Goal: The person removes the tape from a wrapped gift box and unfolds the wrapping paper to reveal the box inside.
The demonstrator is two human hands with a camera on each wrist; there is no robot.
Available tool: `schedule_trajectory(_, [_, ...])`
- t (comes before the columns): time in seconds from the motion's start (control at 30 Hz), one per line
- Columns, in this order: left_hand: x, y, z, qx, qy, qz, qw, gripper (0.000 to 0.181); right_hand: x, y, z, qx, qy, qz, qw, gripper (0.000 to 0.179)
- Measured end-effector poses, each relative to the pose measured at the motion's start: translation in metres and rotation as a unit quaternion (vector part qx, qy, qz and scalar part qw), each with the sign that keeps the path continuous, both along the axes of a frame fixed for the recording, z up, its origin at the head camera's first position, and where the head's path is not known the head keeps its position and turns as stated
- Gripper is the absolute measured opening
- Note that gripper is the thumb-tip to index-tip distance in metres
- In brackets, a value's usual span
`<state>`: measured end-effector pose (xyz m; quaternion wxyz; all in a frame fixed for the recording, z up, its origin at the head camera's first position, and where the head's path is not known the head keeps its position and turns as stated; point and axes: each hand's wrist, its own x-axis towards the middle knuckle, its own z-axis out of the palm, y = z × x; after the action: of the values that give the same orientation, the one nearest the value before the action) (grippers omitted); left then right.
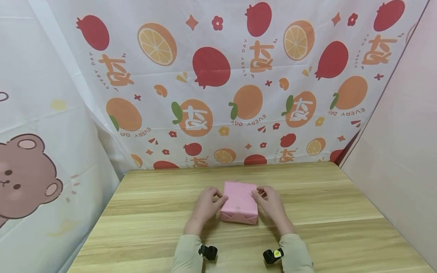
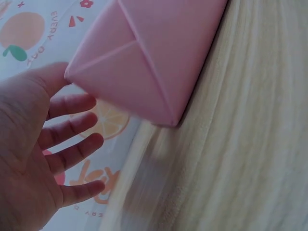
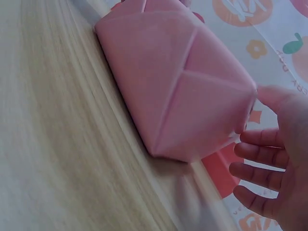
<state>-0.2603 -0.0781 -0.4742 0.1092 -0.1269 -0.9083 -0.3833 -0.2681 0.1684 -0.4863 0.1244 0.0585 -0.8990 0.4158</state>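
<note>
A box wrapped in pink paper point(image 1: 240, 198) lies flat on the wooden table, its folded end flap facing me. My left hand point(image 1: 206, 204) is at its left side, the thumb tip on the upper edge. In the left wrist view, the other fingers point(image 2: 72, 130) spread loosely beside the box. On the opposite side, my right hand point(image 1: 271, 203) has its thumb at the top edge. The right wrist view shows its fingers point(image 3: 262, 156) apart and slightly bent, with the index fingertip near the box's side. Small pieces of tape show on the top face.
The wooden table point(image 1: 153, 212) extends around the box to both sides. A fruit-print cloth point(image 1: 218, 113) hangs behind its far edge. A cloth with a bear print point(image 1: 27, 178) hangs at the left, and a pale panel point(image 1: 403, 132) stands at the right.
</note>
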Motion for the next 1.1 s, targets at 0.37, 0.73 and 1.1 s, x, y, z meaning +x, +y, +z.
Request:
schedule_trajectory(0.37, [0.006,0.003,0.001,-0.004,-0.003,-0.004,1.0,0.029,0.005,-0.006,0.001,0.017,0.006,-0.002,0.9998,0.044])
schedule_trajectory(0.73, [0.008,0.004,0.0,-0.012,0.016,-0.004,0.9998,0.036,0.009,-0.013,0.002,0.022,0.066,-0.03,0.9971,0.014])
schedule_trajectory(1.1, [0.009,0.004,-0.002,-0.005,0.008,0.0,1.0,0.036,0.009,-0.016,0.001,0.023,0.122,-0.016,0.9922,0.01])
